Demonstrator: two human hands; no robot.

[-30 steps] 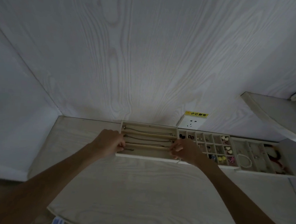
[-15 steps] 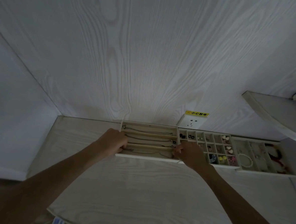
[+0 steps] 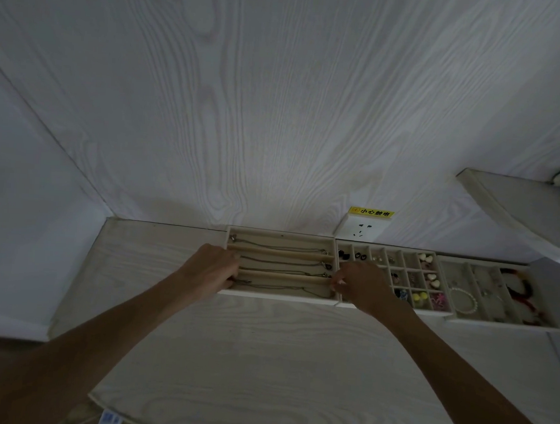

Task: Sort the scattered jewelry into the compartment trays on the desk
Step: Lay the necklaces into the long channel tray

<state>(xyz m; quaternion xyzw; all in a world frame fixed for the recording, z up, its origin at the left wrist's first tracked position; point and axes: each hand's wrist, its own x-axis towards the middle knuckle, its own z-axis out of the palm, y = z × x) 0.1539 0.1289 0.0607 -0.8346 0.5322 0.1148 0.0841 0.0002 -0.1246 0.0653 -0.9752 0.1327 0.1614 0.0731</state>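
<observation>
Presently logged, left to right. Desk: pale wood grain, trays ranged along its far edge against the wall. Left hand: at the left end of the necklace tray, fingers curled over the end of the nearest lane, apparently pinching one end of a thin chain; the fingertips themselves are hidden, so the grip is a judgement. Necklace tray: long lanes parted by tan bars, a chain lying in each of the three farther lanes, the fourth chain stretched along the nearest lane between the two hands. Right hand: at the tray's right end, fingers bunched as if nipping the chain's other end. Grid tray: small square cells holding earrings, heart-shaped pieces, yellow beads, a pink item; the right hand partly covers its left cells. Third tray: longer cells with a white bead bracelet and red-and-black items. Wall socket: above the trays, yellow label over it. Step in hand, by appearance: laying the chain straight in the nearest lane. Next move calls for lowering both ends evenly, then letting go without dragging.
</observation>
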